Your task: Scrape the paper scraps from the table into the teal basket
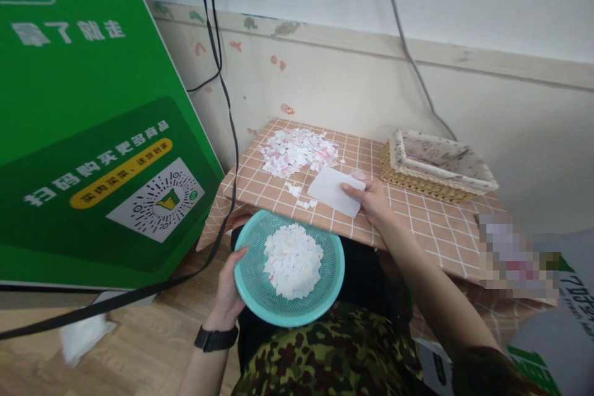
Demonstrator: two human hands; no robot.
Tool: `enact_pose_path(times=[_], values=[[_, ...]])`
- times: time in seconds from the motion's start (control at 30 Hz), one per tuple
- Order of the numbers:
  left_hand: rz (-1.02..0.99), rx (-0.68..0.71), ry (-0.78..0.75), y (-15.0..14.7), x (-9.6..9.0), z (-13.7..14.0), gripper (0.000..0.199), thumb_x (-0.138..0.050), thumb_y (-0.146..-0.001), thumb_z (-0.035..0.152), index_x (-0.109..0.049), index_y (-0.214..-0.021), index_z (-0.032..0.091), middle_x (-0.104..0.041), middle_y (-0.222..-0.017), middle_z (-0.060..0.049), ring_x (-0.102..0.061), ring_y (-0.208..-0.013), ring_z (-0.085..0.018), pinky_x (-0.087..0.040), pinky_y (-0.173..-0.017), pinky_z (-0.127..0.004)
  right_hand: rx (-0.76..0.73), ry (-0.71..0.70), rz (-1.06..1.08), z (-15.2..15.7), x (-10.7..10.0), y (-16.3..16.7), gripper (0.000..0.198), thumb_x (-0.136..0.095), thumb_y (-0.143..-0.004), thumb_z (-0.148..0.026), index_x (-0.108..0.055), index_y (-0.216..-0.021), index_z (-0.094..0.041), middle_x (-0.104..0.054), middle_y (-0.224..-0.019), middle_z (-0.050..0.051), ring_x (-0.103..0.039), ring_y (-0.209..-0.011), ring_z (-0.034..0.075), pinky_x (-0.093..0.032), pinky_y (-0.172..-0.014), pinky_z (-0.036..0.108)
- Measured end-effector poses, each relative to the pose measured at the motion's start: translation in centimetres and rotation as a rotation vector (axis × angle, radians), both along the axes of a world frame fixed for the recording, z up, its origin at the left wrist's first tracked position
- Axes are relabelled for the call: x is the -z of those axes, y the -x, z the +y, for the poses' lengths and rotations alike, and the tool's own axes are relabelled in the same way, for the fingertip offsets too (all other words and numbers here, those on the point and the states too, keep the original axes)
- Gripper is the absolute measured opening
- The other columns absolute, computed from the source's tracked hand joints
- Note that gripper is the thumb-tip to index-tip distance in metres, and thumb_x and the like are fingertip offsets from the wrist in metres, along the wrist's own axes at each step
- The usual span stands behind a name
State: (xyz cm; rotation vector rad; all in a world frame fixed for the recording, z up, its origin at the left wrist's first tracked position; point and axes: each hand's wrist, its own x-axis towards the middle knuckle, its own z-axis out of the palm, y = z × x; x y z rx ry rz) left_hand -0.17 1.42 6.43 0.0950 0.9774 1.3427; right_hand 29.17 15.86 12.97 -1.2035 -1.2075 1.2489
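Left hand (232, 284) gripping its rim, someone holds a round teal plastic colander (290, 322) of paper bits at the table's near edge; the right hand (374, 195), nearer the heap of white-and-pink paper scraps (294, 151) beyond, pinches a flat white card (331, 190) slanting lengthwise toward the left. Loose scraps (306, 204) lie between heap and colander; a cloth-lined wicker basket (417, 185) stands right.

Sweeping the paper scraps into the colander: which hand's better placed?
Probably the right hand: it holds a white card beside the scraps, while the left hand grips the colander by its rim.
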Motion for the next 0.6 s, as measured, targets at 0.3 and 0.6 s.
enact_pose_path(times=[0.3, 0.6], values=[[-0.002, -0.001, -0.004, 0.0, -0.7, 0.2, 0.015, -0.062, -0.071, 0.019, -0.07, -0.081, 0.011, -0.074, -0.075, -0.009, -0.068, -0.075, -0.026, -0.054, -0.073, -0.037, -0.241, 0.136, 0.022, -3.0, -0.5, 3.2, 0.039, -0.072, -0.064, -0.044, -0.068, -0.091, -0.016, -0.07, -0.089, 0.01, -0.065, -0.071, 0.022, -0.051, -0.06, 0.033], [0.014, -0.022, 0.006, 0.6, -0.8, 0.1, 0.014, -0.061, -0.072, 0.018, -0.07, -0.08, 0.01, -0.074, -0.075, -0.01, -0.068, -0.079, -0.027, -0.054, -0.073, -0.036, 0.046, -0.067, -0.141, 1.7, -0.6, 2.1, 0.039, -0.071, -0.062, -0.051, -0.067, -0.076, -0.014, -0.068, -0.074, 0.006, -0.06, -0.059, 0.017, -0.045, -0.05, 0.028]])
